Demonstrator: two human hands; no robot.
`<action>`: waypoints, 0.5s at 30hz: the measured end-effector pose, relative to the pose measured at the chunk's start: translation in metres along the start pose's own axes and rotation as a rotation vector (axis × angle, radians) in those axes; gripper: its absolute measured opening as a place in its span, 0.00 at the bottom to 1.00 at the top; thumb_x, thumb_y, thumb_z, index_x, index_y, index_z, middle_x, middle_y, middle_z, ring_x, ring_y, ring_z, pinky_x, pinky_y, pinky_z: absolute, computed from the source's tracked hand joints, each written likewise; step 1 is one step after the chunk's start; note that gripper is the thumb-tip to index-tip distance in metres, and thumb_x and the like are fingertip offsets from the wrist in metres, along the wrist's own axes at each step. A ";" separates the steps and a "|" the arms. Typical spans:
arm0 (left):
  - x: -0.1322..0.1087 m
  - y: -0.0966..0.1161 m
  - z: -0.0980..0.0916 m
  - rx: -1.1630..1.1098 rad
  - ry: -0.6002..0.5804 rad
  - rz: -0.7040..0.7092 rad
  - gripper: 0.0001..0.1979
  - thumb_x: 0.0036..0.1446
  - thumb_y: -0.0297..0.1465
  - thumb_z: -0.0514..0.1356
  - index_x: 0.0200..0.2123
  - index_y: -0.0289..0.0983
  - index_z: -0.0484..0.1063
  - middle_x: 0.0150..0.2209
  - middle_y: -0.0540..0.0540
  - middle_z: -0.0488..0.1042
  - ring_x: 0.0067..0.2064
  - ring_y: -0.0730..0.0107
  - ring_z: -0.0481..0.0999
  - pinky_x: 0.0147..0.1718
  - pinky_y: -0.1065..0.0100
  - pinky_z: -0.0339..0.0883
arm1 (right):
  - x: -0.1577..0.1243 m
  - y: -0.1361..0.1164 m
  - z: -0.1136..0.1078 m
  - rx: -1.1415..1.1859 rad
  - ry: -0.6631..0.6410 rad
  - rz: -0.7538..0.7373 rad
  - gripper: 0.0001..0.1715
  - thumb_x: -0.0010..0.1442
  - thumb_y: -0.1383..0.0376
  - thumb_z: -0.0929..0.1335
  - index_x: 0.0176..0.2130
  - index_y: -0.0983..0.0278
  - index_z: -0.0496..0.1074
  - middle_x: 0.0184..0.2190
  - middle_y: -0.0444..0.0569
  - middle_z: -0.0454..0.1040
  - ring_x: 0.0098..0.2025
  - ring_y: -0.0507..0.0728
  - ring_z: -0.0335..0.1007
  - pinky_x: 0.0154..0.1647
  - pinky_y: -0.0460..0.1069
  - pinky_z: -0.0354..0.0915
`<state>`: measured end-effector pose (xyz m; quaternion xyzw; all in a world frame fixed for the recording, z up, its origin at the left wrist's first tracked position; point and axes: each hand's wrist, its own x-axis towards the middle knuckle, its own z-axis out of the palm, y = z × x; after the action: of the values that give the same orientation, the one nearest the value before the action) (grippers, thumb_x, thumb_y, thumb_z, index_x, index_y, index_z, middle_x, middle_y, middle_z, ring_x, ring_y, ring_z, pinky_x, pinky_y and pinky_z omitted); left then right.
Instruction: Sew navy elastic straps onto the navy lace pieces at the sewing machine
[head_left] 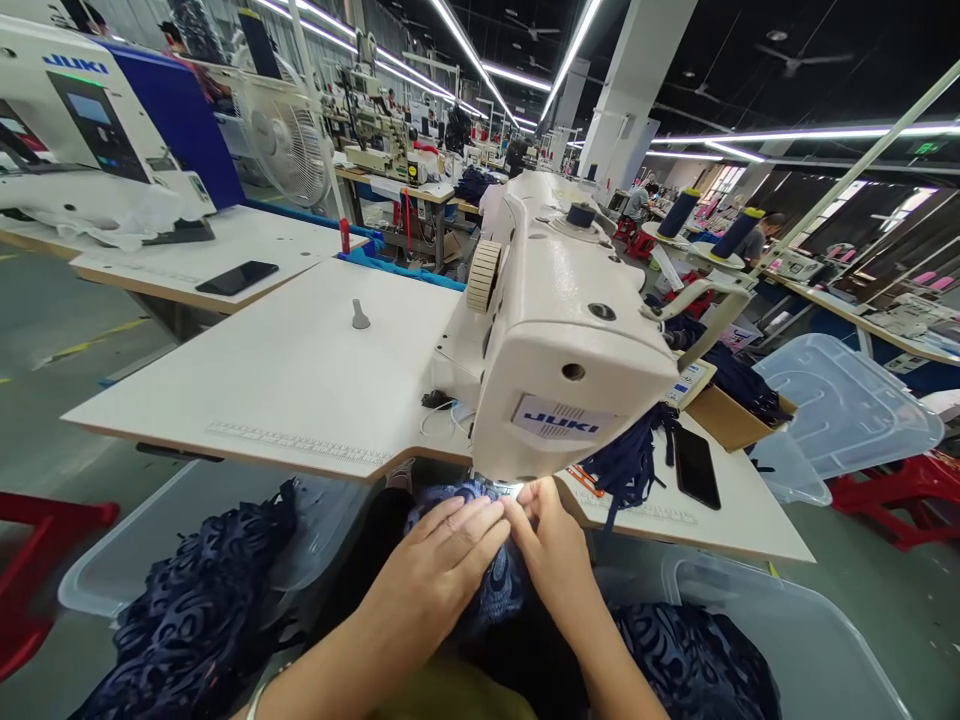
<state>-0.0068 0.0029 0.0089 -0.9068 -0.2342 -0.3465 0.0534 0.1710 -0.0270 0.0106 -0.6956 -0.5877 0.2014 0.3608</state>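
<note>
Under the head of the white sewing machine (559, 330), a piece of dark blue lace cloth (459, 493) lies at the front edge of the table (300, 370) and runs down towards the person's lap. The left hand (439, 565) rests flat on it, fingers pressed together. The right hand (553, 550) touches it just beside, fingers bunched near the needle; whether they pinch the cloth cannot be told. More lace fills a clear bin (112, 570) at the left. A black phone (696, 466) lies on the table's right part.

Ceiling strip lights (570, 50), white pillar (626, 110), grey floor (45, 320); perhaps windows (911, 205) far right.
</note>
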 end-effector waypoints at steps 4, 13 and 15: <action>0.001 0.006 0.007 -0.028 -0.030 -0.100 0.17 0.67 0.29 0.49 0.56 0.40 0.66 0.53 0.49 0.74 0.56 0.70 0.68 0.56 0.65 0.49 | 0.002 0.009 0.000 0.274 -0.065 0.025 0.09 0.66 0.57 0.58 0.37 0.60 0.59 0.22 0.37 0.60 0.24 0.52 0.61 0.29 0.46 0.58; 0.015 0.018 0.013 0.093 0.051 -0.229 0.15 0.67 0.31 0.50 0.52 0.40 0.70 0.47 0.50 0.77 0.50 0.66 0.73 0.48 0.60 0.54 | 0.014 0.010 0.006 0.224 0.092 0.025 0.05 0.63 0.62 0.61 0.36 0.60 0.58 0.24 0.39 0.66 0.28 0.53 0.64 0.32 0.47 0.58; 0.016 0.018 0.016 0.113 0.061 -0.231 0.15 0.67 0.31 0.50 0.52 0.40 0.70 0.47 0.50 0.77 0.49 0.65 0.73 0.48 0.60 0.55 | 0.017 0.011 0.007 0.197 0.110 0.030 0.04 0.62 0.62 0.61 0.34 0.59 0.58 0.24 0.39 0.66 0.28 0.54 0.64 0.31 0.47 0.58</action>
<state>0.0218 -0.0031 0.0083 -0.8582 -0.3546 -0.3641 0.0711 0.1769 -0.0096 0.0003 -0.6756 -0.5337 0.2250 0.4562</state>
